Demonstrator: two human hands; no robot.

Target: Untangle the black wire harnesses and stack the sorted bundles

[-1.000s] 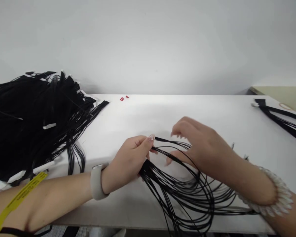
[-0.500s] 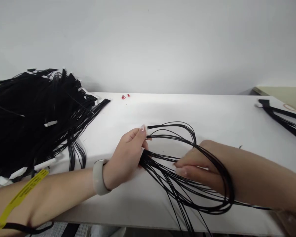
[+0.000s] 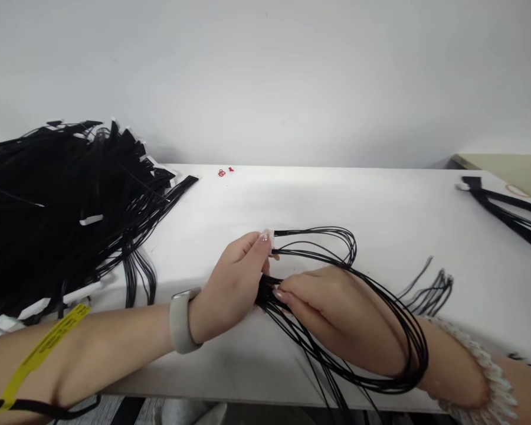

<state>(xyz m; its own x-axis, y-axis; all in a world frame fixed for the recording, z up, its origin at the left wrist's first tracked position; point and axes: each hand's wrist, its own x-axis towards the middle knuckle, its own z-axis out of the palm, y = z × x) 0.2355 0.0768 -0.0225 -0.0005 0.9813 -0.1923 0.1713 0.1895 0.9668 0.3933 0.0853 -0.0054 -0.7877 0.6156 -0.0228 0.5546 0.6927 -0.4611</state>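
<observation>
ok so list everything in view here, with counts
white table: one, white, across the view
black cable pile: one, black with white tags, table's left
small red pieces: two or so, red, table's far edge
black cable bundle: one, black, table's far right
black wire bundle: one, black, looped between the hands
yellow strap: one, yellow, on left forearm
wristband: one, pale grey, on left wrist
bracelet: one, pale, on right wrist
left hand: one, pinching wire ends
right hand: one, fingers at the bundle
</observation>
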